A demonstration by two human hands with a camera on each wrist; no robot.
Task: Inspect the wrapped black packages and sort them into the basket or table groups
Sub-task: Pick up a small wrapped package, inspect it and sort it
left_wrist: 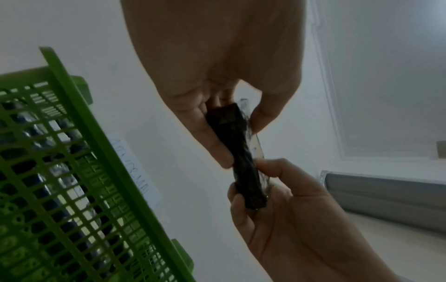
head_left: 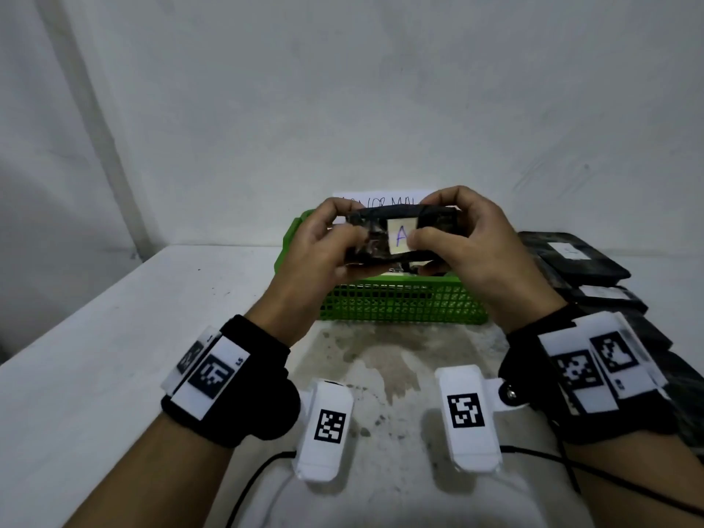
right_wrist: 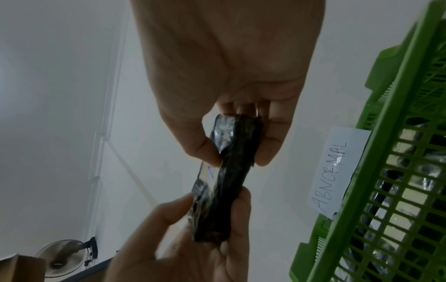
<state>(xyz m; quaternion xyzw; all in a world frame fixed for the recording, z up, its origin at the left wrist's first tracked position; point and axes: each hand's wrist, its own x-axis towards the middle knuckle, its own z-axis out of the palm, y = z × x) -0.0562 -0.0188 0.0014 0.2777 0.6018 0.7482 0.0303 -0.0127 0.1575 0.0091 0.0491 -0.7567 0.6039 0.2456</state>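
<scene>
I hold a black wrapped package [head_left: 367, 243] up over the green basket [head_left: 400, 306], with a white label marked "A" [head_left: 400, 236] facing me. My left hand [head_left: 344, 222] grips its left end, thumb in front and fingers behind. My right hand [head_left: 434, 219] pinches the right end, with the thumb touching the label. In the left wrist view the package [left_wrist: 243, 162] shows edge-on between the left hand [left_wrist: 241, 142] and the right hand [left_wrist: 277, 200]. In the right wrist view the right hand [right_wrist: 236, 155] pinches the package [right_wrist: 231, 181]. Several black packages lie inside the basket [left_wrist: 72, 152].
A paper sign reading "ABNORMAL" [right_wrist: 337, 171] hangs on the wall behind the basket [right_wrist: 398, 171]. More black labelled packages [head_left: 571, 257] are stacked on the white table [head_left: 152, 318] at the right. Black cables [head_left: 259, 478] trail along the near edge.
</scene>
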